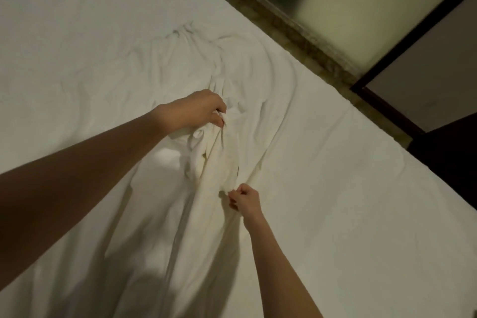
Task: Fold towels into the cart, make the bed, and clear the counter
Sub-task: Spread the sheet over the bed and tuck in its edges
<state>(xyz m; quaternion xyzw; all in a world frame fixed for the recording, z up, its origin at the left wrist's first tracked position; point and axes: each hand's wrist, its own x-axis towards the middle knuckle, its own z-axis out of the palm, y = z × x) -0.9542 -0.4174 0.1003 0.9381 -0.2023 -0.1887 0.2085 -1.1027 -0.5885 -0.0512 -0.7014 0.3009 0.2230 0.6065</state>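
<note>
Soft, light and limp, by the look of it: white sheet (pixel 258 100) bunched mid-bed (pixel 77 20), best taken by an edge or a gathered fold, not the slack middle. Left hand (pixel 198 108) with fingers curled round a wad of cloth, right hand (pixel 245 200) pinching a fold nearer the body. Rumpled ridge running lengthwise away toward the far bed edge.

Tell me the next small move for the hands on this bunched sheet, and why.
Probably draw the two hands apart to pull the fabric taut. The left hand and right hand each grip the white sheet, which is gathered into a wrinkled ridge between them on the bed.
</note>
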